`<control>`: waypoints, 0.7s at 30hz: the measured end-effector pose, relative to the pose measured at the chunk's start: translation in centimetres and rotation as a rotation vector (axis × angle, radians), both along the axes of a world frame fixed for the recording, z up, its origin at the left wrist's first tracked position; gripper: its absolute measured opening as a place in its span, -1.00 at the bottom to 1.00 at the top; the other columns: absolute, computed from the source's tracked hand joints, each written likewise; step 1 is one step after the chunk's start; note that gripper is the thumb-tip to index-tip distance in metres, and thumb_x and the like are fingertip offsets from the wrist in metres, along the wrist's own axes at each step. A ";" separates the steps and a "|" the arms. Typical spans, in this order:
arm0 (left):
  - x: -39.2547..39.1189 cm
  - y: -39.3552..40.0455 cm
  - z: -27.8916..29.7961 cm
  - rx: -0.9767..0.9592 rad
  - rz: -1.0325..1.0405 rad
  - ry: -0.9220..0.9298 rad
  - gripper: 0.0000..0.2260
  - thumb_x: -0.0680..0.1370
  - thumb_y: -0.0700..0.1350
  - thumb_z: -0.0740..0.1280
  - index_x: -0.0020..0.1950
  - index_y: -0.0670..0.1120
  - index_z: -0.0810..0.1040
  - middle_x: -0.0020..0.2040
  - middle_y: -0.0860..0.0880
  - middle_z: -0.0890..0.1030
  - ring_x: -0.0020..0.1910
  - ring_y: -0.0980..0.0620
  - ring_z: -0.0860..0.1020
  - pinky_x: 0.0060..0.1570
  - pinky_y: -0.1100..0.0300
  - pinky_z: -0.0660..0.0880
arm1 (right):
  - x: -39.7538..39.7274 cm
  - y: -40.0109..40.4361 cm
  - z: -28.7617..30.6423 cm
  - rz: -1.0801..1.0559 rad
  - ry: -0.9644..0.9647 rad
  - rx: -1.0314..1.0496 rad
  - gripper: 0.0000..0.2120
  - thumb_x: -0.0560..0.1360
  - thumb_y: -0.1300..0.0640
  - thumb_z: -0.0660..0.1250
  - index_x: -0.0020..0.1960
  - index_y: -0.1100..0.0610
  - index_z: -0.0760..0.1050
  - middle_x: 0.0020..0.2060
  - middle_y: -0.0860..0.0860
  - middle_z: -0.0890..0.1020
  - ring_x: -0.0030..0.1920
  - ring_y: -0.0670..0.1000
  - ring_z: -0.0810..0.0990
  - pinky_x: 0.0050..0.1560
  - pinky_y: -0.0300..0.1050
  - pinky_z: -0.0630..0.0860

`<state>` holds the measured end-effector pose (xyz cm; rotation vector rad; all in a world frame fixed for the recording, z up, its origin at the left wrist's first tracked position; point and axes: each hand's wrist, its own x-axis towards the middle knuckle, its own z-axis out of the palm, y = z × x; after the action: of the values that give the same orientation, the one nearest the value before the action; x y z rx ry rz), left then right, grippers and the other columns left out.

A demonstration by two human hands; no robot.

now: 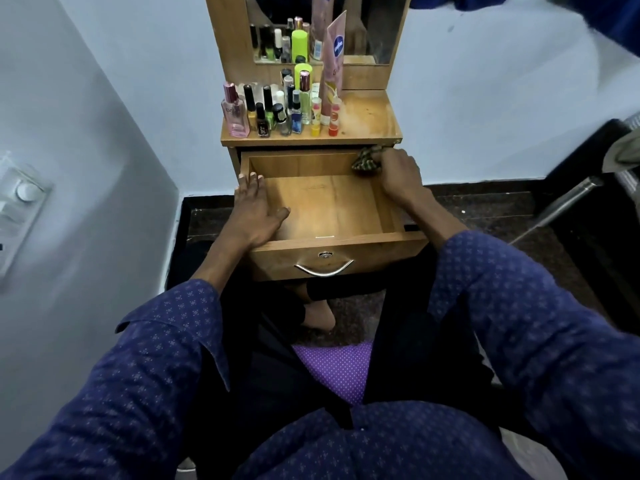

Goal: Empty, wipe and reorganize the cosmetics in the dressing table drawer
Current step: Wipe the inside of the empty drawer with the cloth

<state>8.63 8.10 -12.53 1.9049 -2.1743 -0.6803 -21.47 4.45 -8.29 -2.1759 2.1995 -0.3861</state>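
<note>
Left hand, fingers straight, steadies the emptied drawer at its left wall; right hand grips a bunched cloth in the far right corner. Wiping step; cosmetics wait on top, to be returned next.

Little lettering can be read. The tall pink tube leaning against the mirror carries a dark blue round logo with white script, too blurred to make out. The pink perfume bottle at the left end of the counter shows pale letters on its front, seemingly "ed" or similar, not clear. The small black bottle has a white label mark that is unreadable. Nothing else bears legible text.
</note>
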 end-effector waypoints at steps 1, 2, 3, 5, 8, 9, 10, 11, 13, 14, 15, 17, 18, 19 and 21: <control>0.1 0.0 -0.1 -0.004 0.002 0.001 -0.19 0.71 0.18 0.20 0.70 -0.24 -0.15 0.71 -0.21 -0.17 0.68 -0.15 -0.29 0.63 -0.04 -0.25 | 0.3 -0.6 0.2 -0.003 0.018 0.010 -0.75 0.64 0.27 0.18 0.15 0.22 0.63 0.10 0.23 0.66 0.10 0.29 0.63 0.04 0.12 0.56; 0.3 0.0 -0.2 -0.010 0.005 -0.002 -0.19 0.71 0.19 0.19 0.70 -0.24 -0.15 0.71 -0.21 -0.17 0.68 -0.15 -0.29 0.63 -0.03 -0.25 | 0.8 -1.0 0.2 -0.009 0.022 0.002 -0.77 0.64 0.27 0.18 0.10 0.25 0.62 0.07 0.23 0.67 0.07 0.28 0.65 0.01 0.12 0.56; 0.4 -0.1 -0.2 -0.014 0.004 -0.004 -0.19 0.71 0.19 0.20 0.70 -0.23 -0.15 0.71 -0.21 -0.17 0.68 -0.15 -0.29 0.63 -0.03 -0.25 | 1.3 -0.7 0.4 0.004 0.037 -0.027 -0.79 0.65 0.27 0.19 0.09 0.26 0.61 0.05 0.23 0.67 0.05 0.27 0.65 0.00 0.13 0.56; 0.3 -0.3 -0.3 -0.012 -0.004 -0.003 -0.18 0.70 0.19 0.20 0.70 -0.23 -0.15 0.71 -0.21 -0.17 0.68 -0.15 -0.29 0.63 -0.03 -0.25 | 2.4 -0.3 0.0 0.038 0.091 -0.069 -0.79 0.64 0.29 0.20 0.13 0.29 0.60 0.06 0.22 0.68 0.09 0.26 0.65 0.02 0.13 0.56; -0.1 -0.3 -0.4 -0.023 -0.005 -0.013 -0.18 0.70 0.19 0.21 0.70 -0.24 -0.15 0.71 -0.22 -0.17 0.68 -0.16 -0.28 0.64 -0.05 -0.24 | 3.1 0.6 -2.9 0.071 0.084 0.048 -0.74 0.66 0.16 0.21 0.09 0.23 0.66 0.08 0.18 0.67 0.33 0.23 0.48 0.16 0.13 0.42; 0.0 -0.3 -0.4 -0.019 -0.012 -0.015 -0.18 0.70 0.19 0.21 0.70 -0.25 -0.15 0.71 -0.22 -0.16 0.68 -0.17 -0.28 0.64 -0.05 -0.24 | 3.3 0.8 -3.6 0.056 0.087 0.095 -0.73 0.66 0.12 0.21 0.12 0.17 0.66 0.09 0.15 0.67 0.37 0.22 0.41 0.25 0.11 0.33; 0.0 -0.3 -0.4 -0.017 -0.018 -0.018 -0.18 0.70 0.19 0.20 0.70 -0.25 -0.14 0.71 -0.23 -0.16 0.68 -0.17 -0.28 0.64 -0.05 -0.24 | 3.5 0.5 -4.1 0.021 0.089 0.061 -0.73 0.66 0.10 0.20 0.21 0.15 0.63 0.14 0.13 0.65 0.39 0.20 0.37 0.32 0.09 0.28; 0.1 -0.2 -0.4 -0.018 -0.021 -0.024 -0.18 0.70 0.19 0.20 0.70 -0.25 -0.14 0.71 -0.23 -0.16 0.68 -0.18 -0.28 0.64 -0.05 -0.24 | 3.8 0.1 -4.2 -0.021 -0.003 0.060 -0.70 0.68 0.10 0.18 0.32 0.15 0.56 0.22 0.14 0.60 0.42 0.19 0.34 0.39 0.06 0.28; 0.2 -0.2 -0.5 -0.022 -0.029 -0.036 -0.18 0.70 0.19 0.20 0.70 -0.25 -0.15 0.71 -0.23 -0.16 0.68 -0.18 -0.28 0.63 -0.05 -0.24 | 5.2 -1.5 -3.5 -0.063 -0.076 0.146 -0.67 0.71 0.14 0.08 0.38 0.19 0.47 0.31 0.15 0.54 0.45 0.20 0.33 0.38 0.04 0.38; 0.4 -0.1 -0.6 -0.023 -0.034 -0.040 -0.18 0.70 0.19 0.20 0.70 -0.25 -0.15 0.71 -0.23 -0.17 0.68 -0.19 -0.29 0.63 -0.05 -0.24 | 6.1 -1.8 -3.4 -0.074 -0.077 0.169 -0.66 0.72 0.14 0.05 0.37 0.19 0.48 0.32 0.14 0.55 0.45 0.20 0.33 0.34 0.05 0.43; 0.5 -0.2 -0.8 -0.026 -0.039 -0.041 -0.18 0.70 0.19 0.20 0.70 -0.25 -0.16 0.71 -0.23 -0.17 0.68 -0.19 -0.29 0.62 -0.04 -0.24 | 6.5 -2.2 -3.7 -0.086 -0.109 0.161 -0.64 0.73 0.12 0.05 0.39 0.20 0.48 0.36 0.16 0.53 0.46 0.22 0.33 0.34 0.06 0.44; 0.5 -0.3 -1.0 -0.032 -0.039 -0.045 -0.17 0.70 0.19 0.20 0.70 -0.24 -0.16 0.71 -0.22 -0.18 0.67 -0.18 -0.30 0.62 -0.03 -0.26 | 7.3 -2.0 -3.6 -0.093 -0.030 0.234 -0.57 0.73 0.10 0.05 0.49 0.30 0.39 0.49 0.26 0.40 0.51 0.29 0.30 0.47 0.17 0.35; 0.5 -0.3 -1.0 -0.035 -0.036 -0.047 -0.17 0.70 0.20 0.20 0.70 -0.24 -0.17 0.71 -0.22 -0.18 0.67 -0.18 -0.30 0.61 -0.03 -0.26 | 7.2 -2.0 -3.6 -0.098 -0.044 0.213 -0.57 0.73 0.10 0.06 0.48 0.33 0.38 0.50 0.28 0.37 0.51 0.30 0.32 0.49 0.19 0.34; 0.4 -0.4 -1.1 -0.036 -0.036 -0.047 -0.17 0.70 0.20 0.20 0.70 -0.24 -0.17 0.71 -0.22 -0.19 0.67 -0.18 -0.30 0.61 -0.03 -0.26 | 7.2 -2.1 -3.5 -0.124 -0.040 0.208 -0.60 0.73 0.11 0.08 0.43 0.33 0.42 0.46 0.29 0.40 0.47 0.29 0.37 0.46 0.17 0.39; 0.3 -0.4 -1.2 -0.030 -0.035 -0.045 -0.17 0.70 0.21 0.20 0.70 -0.23 -0.17 0.71 -0.22 -0.19 0.68 -0.18 -0.30 0.62 -0.04 -0.26 | 6.9 -2.4 -3.5 -0.207 -0.130 0.219 -0.68 0.71 0.12 0.14 0.29 0.26 0.54 0.40 0.26 0.46 0.42 0.26 0.41 0.37 0.12 0.47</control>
<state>8.97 7.70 -13.69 1.8894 -2.2366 -0.6138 -14.56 2.02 -11.80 -1.7716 2.2801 -0.2678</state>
